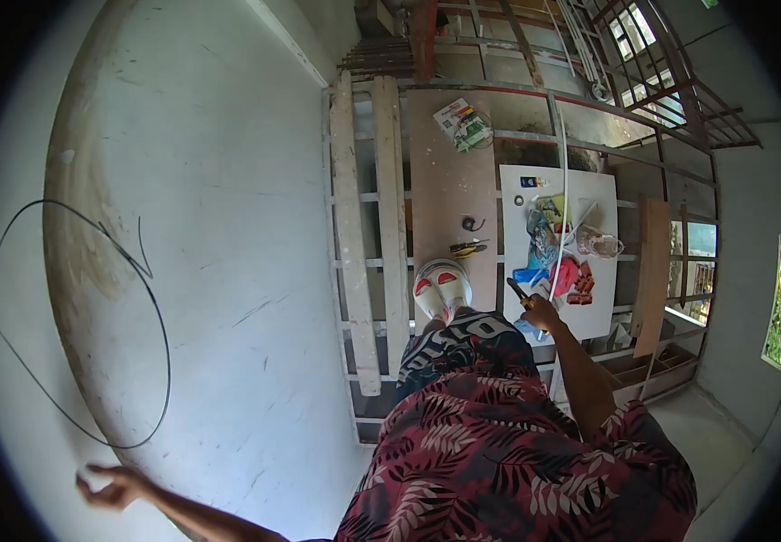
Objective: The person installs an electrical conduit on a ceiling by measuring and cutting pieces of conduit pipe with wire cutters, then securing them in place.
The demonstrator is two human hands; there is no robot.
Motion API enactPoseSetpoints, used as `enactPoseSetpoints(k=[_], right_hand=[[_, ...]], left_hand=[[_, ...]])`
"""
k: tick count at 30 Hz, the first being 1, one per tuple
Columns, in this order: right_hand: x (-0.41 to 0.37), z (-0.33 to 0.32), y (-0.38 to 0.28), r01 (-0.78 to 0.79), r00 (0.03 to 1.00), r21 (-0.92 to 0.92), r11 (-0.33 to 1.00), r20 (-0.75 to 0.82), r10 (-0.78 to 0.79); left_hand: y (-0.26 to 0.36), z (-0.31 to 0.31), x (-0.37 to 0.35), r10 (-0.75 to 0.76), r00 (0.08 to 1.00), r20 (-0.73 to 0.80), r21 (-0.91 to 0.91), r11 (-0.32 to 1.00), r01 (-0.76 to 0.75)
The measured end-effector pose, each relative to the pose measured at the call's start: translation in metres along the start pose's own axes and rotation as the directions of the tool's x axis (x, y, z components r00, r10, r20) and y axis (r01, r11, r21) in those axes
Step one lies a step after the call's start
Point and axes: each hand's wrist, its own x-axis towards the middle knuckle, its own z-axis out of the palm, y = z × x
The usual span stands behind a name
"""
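My left hand (112,488) is raised at the lower left beside the wall, its fingers loosely curled with a gap between thumb and fingertips and nothing visible in them. Just above it, a thin black wire (168,361) makes a large loose loop against the wall. My right hand (542,314) grips yellow-and-black pliers (521,294), jaws pointing up and left, over a white board (603,298). Near that hand lie a pink-red item (567,274) and several orange-brown small boxes (582,285). A white conduit-like strip (564,172) runs past them.
I stand on a brown plank (436,199) laid over an open metal frame (490,86). Another yellow-black tool (468,248), a black tape roll (473,223) and a printed packet (464,125) lie on it. Gaps show between the bars. Long pale boards (352,235) border the wall.
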Motion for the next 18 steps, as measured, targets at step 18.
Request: enactPoseSetpoints(k=[18], right_hand=[[0.035,-0.001,-0.039,0.048,0.99,0.005,0.999,0.133,-0.048]], left_hand=[[0.028,0.037,-0.055,0.047,0.873,0.485,0.473,0.826,-0.307]])
